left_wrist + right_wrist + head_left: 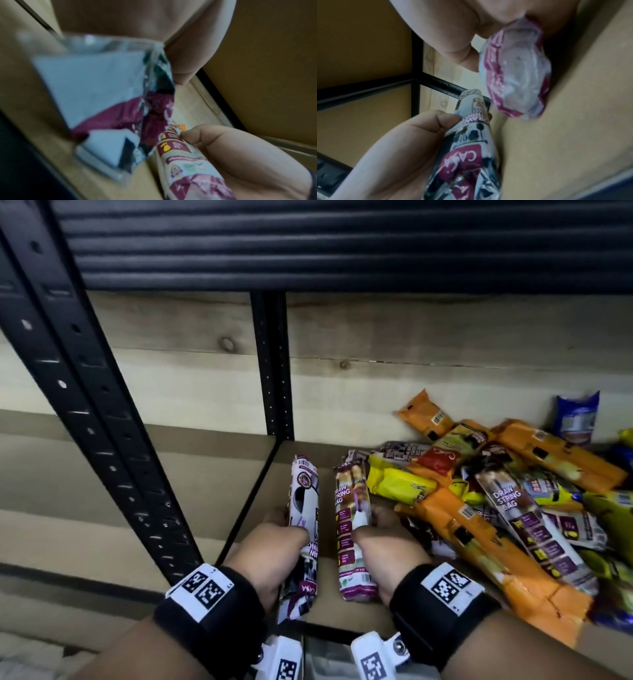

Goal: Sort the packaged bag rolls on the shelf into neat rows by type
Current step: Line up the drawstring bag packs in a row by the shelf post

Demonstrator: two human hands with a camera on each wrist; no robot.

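Head view only: unsorted pile [496, 491], R of rolls [352, 529]

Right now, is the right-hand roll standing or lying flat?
Lying flat: the purple drawstring roll stretches lengthwise along the shelf board, right hand gripping it.

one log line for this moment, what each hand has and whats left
left hand: grips drawstring roll | right hand: grips second drawstring roll | both side by side on shelf | mixed pile unsorted
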